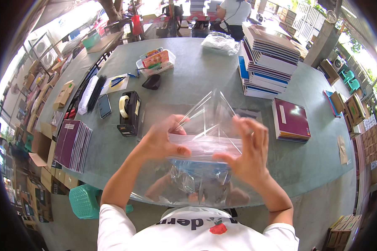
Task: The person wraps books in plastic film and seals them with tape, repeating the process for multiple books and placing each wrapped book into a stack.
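Between my hands is a clear plastic sheet (205, 121), its far part creased into a pointed triangle. Under the film lies a block with pale, layered edges (209, 145) and some blue on its near side; glare hides what it is. My left hand (166, 137) curls at the block's left end, fingers on the film and thumb along the near edge. On the other end, my right hand (252, 148) has its fingertips at the film's right fold and its thumb against the near edge. More clear film (201, 180) hangs toward me, shiny and wrinkled.
A black tape dispenser (130, 113), phone (104, 106) and maroon notebooks (73, 144) stand left. Farther off are a dark mouse (151, 82) and a plastic tub (165, 63). Tall notebook stacks (268, 62) and a smaller maroon pile (291, 119) are right. A green stool (83, 201) stands below.
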Demonstrator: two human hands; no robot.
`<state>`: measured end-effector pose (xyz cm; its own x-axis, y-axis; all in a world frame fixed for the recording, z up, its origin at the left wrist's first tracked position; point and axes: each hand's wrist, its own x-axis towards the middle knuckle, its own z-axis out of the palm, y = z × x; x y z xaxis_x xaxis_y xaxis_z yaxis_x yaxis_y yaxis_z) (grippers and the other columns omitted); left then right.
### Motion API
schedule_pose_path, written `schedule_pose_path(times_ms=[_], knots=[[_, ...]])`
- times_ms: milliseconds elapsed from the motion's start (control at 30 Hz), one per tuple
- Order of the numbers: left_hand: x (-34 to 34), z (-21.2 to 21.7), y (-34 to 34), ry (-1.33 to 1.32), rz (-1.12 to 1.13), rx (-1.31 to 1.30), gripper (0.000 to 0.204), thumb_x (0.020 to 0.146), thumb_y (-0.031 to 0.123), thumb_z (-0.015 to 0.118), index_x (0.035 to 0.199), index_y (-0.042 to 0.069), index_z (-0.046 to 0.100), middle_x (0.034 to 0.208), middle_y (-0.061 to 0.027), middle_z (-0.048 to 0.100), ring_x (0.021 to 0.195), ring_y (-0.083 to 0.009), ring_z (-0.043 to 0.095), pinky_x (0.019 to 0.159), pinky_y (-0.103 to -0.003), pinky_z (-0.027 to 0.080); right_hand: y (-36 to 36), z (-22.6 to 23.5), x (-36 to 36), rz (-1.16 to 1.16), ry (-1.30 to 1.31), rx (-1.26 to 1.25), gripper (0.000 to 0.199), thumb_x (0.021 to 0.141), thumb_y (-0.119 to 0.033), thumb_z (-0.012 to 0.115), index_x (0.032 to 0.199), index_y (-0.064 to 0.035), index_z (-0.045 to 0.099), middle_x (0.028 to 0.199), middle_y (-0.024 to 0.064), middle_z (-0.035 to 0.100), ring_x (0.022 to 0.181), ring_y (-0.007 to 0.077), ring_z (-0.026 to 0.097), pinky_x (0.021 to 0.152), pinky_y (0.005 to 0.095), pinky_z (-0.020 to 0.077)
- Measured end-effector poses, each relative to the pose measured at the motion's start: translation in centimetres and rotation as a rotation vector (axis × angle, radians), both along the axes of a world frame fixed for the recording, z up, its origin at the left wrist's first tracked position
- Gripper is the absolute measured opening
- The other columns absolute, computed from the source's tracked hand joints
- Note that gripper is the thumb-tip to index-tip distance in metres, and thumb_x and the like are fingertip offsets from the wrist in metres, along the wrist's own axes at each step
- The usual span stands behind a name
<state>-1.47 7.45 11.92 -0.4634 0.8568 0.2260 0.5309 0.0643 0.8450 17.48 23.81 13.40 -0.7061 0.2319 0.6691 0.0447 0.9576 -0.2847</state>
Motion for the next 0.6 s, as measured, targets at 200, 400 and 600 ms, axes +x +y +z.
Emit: schedule_pose_path(times_ms=[200, 400, 600], knots=[[-1.5, 0.8, 2.8, -0.145, -0.289, -0.227, 0.039, 0.063, 0.015, 0.079, 0.097, 0.002, 0.065, 0.08, -0.0053, 0.063, 0.073, -0.0158, 0.059, 0.071, -0.028, 0.047, 5.8, 0.5, -3.6, 0.207, -0.647, -0.844, 0.043, 0.054, -0.02, 0.082, 0.091, -0.0042, 0.066, 0.084, 0.007, 0.058, 0.078, 0.0244, 0.056, 0.072, 0.0329, 0.0475], [1.9, 2.5, -0.7, 0.624, -0.307, -0.153, 0.04, 0.069, 0.014, 0.071, 0.108, 0.01, 0.062, 0.103, -0.0093, 0.062, 0.095, -0.0243, 0.059, 0.08, -0.035, 0.049, 3.3, 3.2, -1.9, 0.47, -0.791, 0.065, 0.034, 0.079, -0.016, 0.062, 0.111, -0.0053, 0.057, 0.112, 0.0126, 0.058, 0.1, 0.0281, 0.057, 0.083, 0.0368, 0.0464], [3.0, -1.7, -4.9, 1.077, -0.257, 0.005, 0.051, 0.074, 0.016, 0.063, 0.123, 0.026, 0.056, 0.125, -0.0131, 0.051, 0.116, -0.0282, 0.05, 0.099, -0.04, 0.041, 1.1, 2.3, 5.2, 0.446, -0.769, 0.203, 0.067, 0.085, -0.039, 0.056, 0.137, -0.0049, 0.031, 0.139, 0.0197, 0.034, 0.128, 0.0345, 0.034, 0.106, 0.0452, 0.0264]])
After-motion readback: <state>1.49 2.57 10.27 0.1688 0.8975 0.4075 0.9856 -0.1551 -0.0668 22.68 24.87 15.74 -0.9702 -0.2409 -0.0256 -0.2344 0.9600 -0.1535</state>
